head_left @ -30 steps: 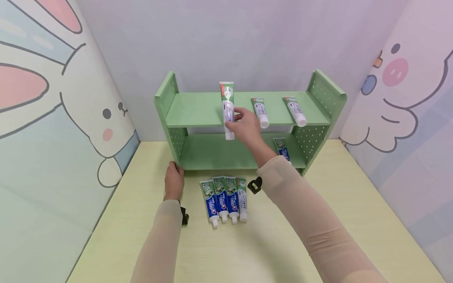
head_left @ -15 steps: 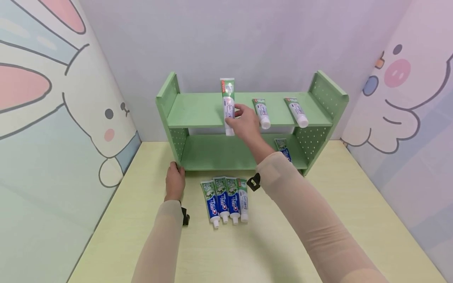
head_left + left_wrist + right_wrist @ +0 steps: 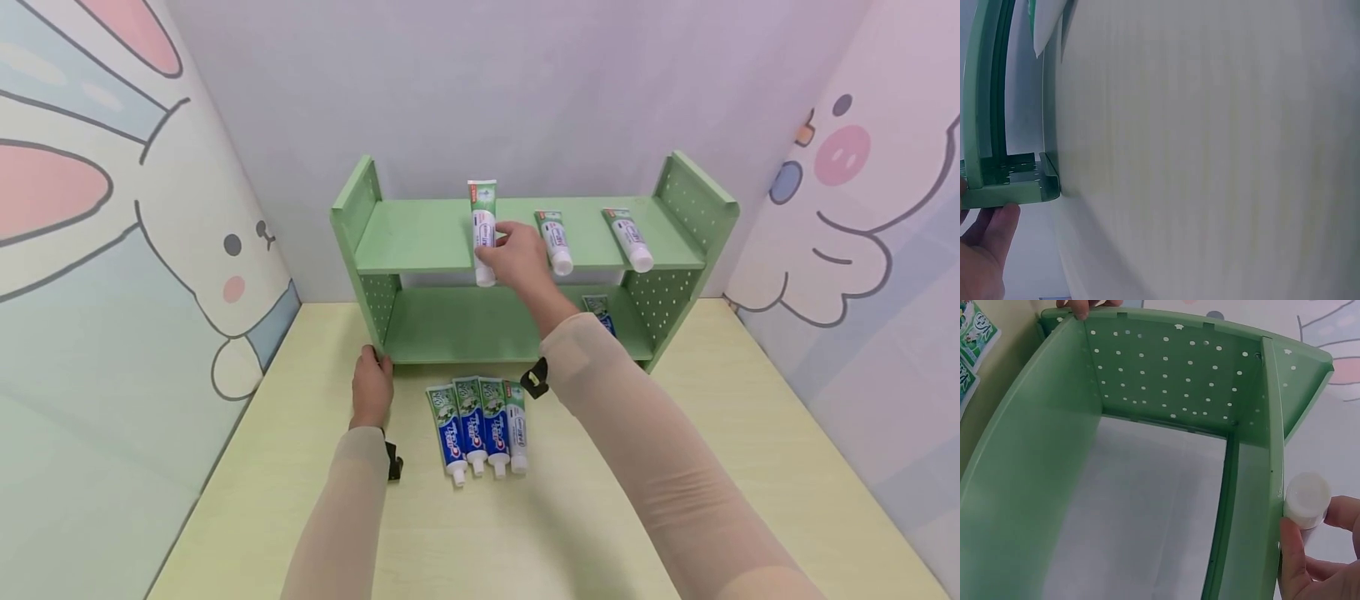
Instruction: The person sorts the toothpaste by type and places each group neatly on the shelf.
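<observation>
My right hand (image 3: 522, 260) pinches a white and green toothpaste tube (image 3: 483, 218) between thumb and fingers, cap toward me. The tube overlaps the upper board of the green two-tier shelf (image 3: 420, 237) in the head view. In the right wrist view its white cap (image 3: 1307, 499) is right at the board's front edge. My left hand (image 3: 371, 387) grips the shelf's left side panel low down; the left wrist view shows fingertips (image 3: 1005, 219) against that panel (image 3: 1013, 194). Two similar tubes, a middle one (image 3: 555, 243) and a right one (image 3: 630, 240), lie on the upper board.
On the lower board at right lies a blue and green tube (image 3: 599, 312), partly hidden by my right arm. Several tubes (image 3: 471, 423) lie side by side on the pale wooden table (image 3: 450, 542) in front of the shelf. Walls with cartoon animals (image 3: 225, 267) enclose the table.
The held toothpaste tube rises slightly, then comes down and tilts back toward the upper board with my right hand. My left hand stays on the side panel.
</observation>
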A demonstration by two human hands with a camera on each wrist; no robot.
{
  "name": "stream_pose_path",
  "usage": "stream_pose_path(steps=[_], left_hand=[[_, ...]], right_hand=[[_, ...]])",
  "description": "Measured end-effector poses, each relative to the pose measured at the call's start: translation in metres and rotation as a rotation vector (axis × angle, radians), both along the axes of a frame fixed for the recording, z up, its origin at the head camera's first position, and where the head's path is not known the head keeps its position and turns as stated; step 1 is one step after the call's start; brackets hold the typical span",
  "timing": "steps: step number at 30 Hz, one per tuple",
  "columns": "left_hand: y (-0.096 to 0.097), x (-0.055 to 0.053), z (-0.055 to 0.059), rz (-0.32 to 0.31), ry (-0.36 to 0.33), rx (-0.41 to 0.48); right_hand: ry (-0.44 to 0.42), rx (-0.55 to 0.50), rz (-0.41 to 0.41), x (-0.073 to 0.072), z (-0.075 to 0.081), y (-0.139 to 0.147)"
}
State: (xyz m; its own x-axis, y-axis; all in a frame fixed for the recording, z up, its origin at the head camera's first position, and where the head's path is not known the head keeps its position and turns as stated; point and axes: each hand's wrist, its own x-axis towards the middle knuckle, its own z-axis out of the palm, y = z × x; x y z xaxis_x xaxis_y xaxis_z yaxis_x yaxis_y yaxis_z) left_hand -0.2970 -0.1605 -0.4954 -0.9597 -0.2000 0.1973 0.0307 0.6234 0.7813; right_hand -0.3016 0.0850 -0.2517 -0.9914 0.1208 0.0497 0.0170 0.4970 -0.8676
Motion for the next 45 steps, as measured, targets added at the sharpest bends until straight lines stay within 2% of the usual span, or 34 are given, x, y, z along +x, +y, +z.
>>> stream_pose_path(steps=[19, 33, 45], left_hand=[[0.0009, -0.0015, -0.0014, 0.005, 0.0, 0.01], [0.001, -0.0022, -0.0007, -0.001, -0.006, 0.011], [0.0013, -0.0032, -0.0017, 0.006, -0.02, 0.015]], right_hand=[[-0.059, 0.07, -0.007, -0.004, 0.0047, 0.001], [-0.04, 0.127, -0.025, -0.0063, 0.0021, 0.0011], [-0.043, 0.178, -0.001, -0.0031, 0.0064, 0.0004]])
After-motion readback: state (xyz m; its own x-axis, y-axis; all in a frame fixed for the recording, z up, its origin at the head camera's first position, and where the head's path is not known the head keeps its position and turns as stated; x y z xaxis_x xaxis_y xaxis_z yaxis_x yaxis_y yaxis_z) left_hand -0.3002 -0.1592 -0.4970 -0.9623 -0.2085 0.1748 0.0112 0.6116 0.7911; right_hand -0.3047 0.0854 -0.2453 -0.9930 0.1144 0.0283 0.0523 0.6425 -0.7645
